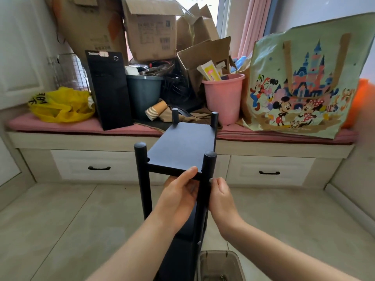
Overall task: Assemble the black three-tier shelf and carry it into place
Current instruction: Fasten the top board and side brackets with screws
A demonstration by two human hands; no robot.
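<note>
The black three-tier shelf (182, 147) stands upright on the floor in front of me, its top board flat between four round black posts. My left hand (178, 197) grips the near edge of the top board, thumb on top and fingers underneath. My right hand (221, 195) pinches a small silver screw (211, 180) against the outer side of the near right post (209, 169), just below the top board. The lower tiers are mostly hidden behind my arms.
A window bench with a pink cushion (60, 124) and drawers (99, 168) runs across the back, piled with cardboard boxes (152, 29), a black panel (110, 90), a pink bucket (223, 98), a yellow bag (60, 104) and a cartoon tote (304, 84). A clear plastic bin (221, 264) sits at my feet.
</note>
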